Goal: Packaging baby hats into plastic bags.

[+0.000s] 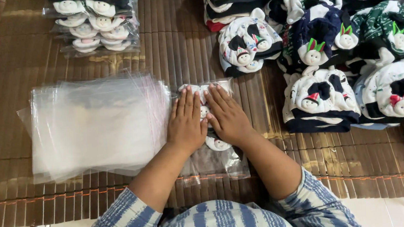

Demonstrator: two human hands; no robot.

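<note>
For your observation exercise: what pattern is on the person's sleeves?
Blue and white stripes, irregular like brush strokes, on both sleeves. The head view shows them best, at the bottom.

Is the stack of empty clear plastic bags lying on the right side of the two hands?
No, the stack of empty clear bags lies to the left of the left hand and right hand, which press on a filled bag.

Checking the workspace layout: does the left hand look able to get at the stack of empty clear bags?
Probably yes. The left hand lies flat on the bagged item, right beside the stack of clear bags, with nothing between them.
</note>
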